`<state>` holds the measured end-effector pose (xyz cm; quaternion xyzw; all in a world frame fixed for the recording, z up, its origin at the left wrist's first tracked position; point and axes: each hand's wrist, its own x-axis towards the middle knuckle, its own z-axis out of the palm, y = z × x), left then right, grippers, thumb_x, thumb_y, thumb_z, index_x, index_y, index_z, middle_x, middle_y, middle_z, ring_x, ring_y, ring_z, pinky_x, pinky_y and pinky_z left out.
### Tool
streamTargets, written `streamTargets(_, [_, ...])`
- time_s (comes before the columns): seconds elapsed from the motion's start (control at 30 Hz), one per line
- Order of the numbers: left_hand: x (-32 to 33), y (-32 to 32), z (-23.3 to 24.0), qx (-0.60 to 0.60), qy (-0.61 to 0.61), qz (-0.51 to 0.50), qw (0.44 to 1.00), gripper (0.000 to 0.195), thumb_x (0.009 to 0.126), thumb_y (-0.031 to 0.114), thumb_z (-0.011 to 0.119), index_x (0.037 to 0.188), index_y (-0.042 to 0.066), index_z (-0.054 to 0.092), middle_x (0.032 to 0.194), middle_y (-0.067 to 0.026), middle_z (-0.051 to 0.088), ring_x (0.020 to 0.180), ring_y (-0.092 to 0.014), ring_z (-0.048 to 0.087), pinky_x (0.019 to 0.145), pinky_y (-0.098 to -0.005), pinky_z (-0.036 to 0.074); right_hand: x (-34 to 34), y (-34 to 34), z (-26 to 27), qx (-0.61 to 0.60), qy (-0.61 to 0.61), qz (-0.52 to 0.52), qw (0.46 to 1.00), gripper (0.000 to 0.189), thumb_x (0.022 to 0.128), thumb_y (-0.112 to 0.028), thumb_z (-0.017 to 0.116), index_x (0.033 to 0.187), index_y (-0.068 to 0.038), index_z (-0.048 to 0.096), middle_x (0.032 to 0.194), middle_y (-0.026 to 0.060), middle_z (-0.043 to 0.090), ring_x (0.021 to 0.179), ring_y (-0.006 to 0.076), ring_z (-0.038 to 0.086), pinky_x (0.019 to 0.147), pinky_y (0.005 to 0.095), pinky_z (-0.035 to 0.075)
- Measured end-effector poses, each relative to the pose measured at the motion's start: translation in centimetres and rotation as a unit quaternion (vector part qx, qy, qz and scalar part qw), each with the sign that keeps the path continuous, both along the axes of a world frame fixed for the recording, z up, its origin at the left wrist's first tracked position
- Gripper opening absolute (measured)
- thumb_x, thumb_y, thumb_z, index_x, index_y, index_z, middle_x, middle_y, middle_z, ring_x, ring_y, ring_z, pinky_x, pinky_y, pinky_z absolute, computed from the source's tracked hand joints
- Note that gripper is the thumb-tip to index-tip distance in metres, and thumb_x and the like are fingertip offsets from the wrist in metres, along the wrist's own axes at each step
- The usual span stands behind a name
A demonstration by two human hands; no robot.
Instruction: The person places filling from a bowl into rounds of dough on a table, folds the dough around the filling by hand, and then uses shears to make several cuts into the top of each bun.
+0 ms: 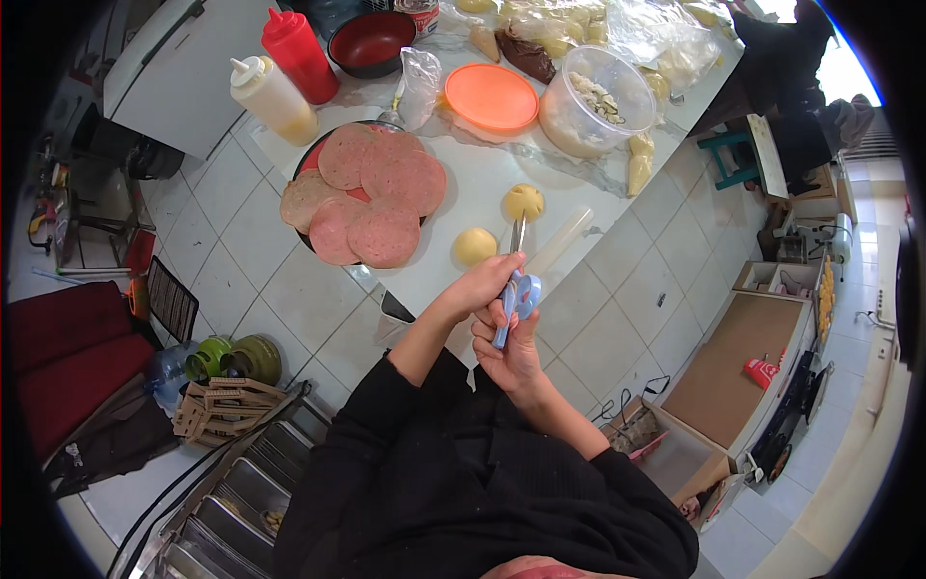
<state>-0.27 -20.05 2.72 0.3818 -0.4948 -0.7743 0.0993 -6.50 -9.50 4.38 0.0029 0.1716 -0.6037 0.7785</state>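
Observation:
My right hand grips the light-blue handles of a pair of scissors. My left hand is closed around the scissors near the base of the blades. The blade tips meet the near side of a yellow dough ball, which has cuts in its top. A smooth dough ball sits just left of the blades. To the right lies a pale, translucent rod. Round pink slices of meat overlap on a dark-rimmed plate at the left.
Along the table's far side stand a red squeeze bottle, a white-capped bottle, a black bowl, an orange lid, a plastic tub of shredded filling and a piping bag. A person in dark clothing is at the far right.

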Motion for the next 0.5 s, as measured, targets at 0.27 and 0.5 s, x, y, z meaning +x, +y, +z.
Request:
streamTargets(0.27, [-0.43,0.05,-0.05,0.038,-0.017,0.012,0.999,0.04,0.09,0.042,0.035,0.081,0.006,0.05,0.066,0.0007,0.047,0.057,-0.006,0.043,0.053,-0.0203,0.038,-0.42,-0.04,-0.84,-0.002,-0.006,0.003,1.0,0.049,0.074,-0.059,0.053,0.074,-0.011,0.044,0.069,-0.0053,0.031,0.053,0.005,0.026,0.043,0.0176,0.025])
streamTargets(0.5, [-0.59,-0.17,-0.25,0.057,-0.008,0.007,0.998,0.04,0.09,0.044,0.037,0.083,0.007,0.05,0.068,0.0018,0.045,0.06,-0.006,0.041,0.056,-0.0208,0.038,-0.45,-0.37,-0.74,0.01,-0.007,-0.007,1.0,0.049,0.073,-0.057,0.058,0.073,-0.011,0.042,0.068,-0.0053,0.029,0.053,0.0046,0.025,0.041,0.0173,0.026])
